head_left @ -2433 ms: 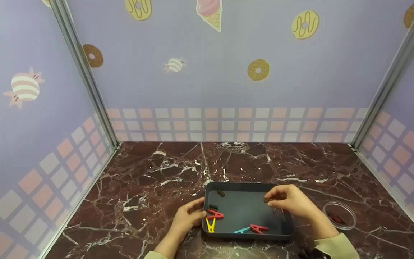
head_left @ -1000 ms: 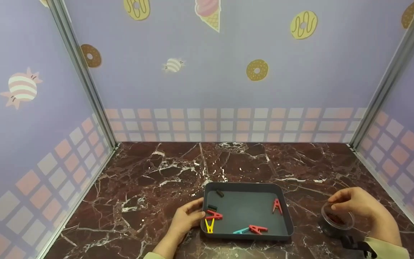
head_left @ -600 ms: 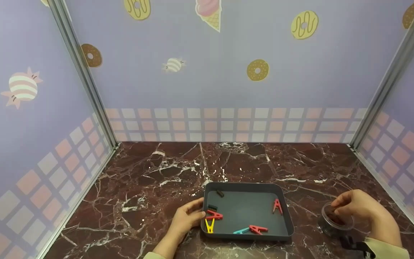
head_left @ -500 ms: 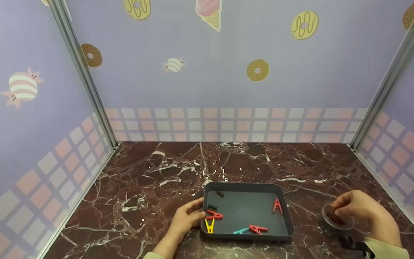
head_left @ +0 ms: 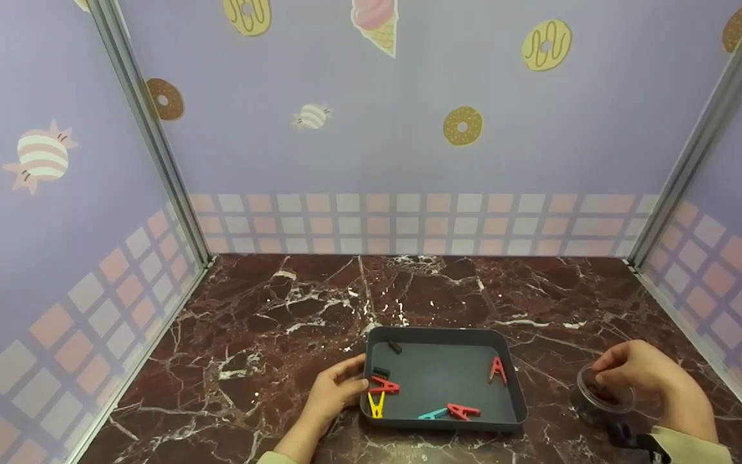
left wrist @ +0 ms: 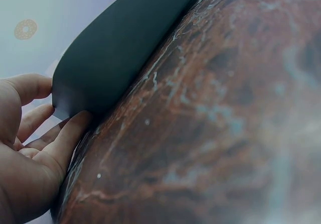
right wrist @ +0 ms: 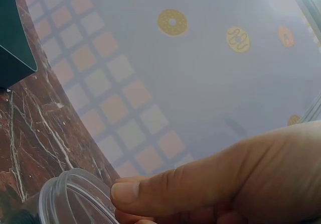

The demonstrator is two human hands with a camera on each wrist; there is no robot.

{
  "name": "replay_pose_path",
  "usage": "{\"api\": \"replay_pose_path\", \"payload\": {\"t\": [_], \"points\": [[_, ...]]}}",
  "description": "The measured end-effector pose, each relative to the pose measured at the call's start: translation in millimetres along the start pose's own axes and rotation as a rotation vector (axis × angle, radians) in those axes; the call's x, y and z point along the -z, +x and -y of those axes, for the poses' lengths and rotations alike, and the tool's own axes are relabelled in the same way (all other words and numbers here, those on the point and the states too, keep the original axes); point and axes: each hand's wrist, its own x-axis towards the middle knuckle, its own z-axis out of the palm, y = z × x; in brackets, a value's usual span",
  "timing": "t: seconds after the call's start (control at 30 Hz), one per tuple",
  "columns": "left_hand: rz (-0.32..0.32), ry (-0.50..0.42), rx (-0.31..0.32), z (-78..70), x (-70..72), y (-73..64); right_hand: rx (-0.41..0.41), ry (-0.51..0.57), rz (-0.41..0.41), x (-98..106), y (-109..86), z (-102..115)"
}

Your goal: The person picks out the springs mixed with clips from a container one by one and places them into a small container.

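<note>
On the marble table stands a shallow dark grey tray. My left hand holds its left wall, thumb at the rim and fingers against the outside. Inside lie red clothespins, a yellow clothespin, a light blue clothespin and two small dark ribbed pieces. To the right, my right hand is at the rim of a clear round plastic cup with dark reddish-brown pieces inside. Its thumb and finger are close together; whether something is between them is hidden.
The marble tabletop extends behind and left of the tray. Lilac printed walls with metal corner posts enclose the back and sides.
My right hand has moved right from above the tray to the cup, carrying a brown ribbed piece, then dipped slightly; the piece no longer shows in its fingers. My left hand stays at the tray.
</note>
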Motion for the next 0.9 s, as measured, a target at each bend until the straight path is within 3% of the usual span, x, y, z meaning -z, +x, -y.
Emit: {"api": "replay_pose_path", "payload": {"t": [0.23, 0.4, 0.5, 0.67, 0.9], "points": [[0.001, -0.019, 0.009, 0.7, 0.0, -0.4, -0.005, 0.044, 0.019, -1, -1.9, 3], [-0.005, 0.016, 0.024, -0.9, -0.1, -1.3, -0.028, 0.053, 0.005, -3, -1.8, 8], [-0.009, 0.033, 0.033, -1.5, -0.2, -1.2, -0.066, 0.102, -0.006, -6, -1.2, 12], [-0.004, 0.007, 0.032, -2.1, -0.4, -1.0, -0.052, 0.162, -0.025, -10, 1.0, 16], [-0.003, 0.0, 0.028, -1.8, -0.8, -1.0, 0.049, 0.038, -0.1, -13, 7.8, 26]]}}
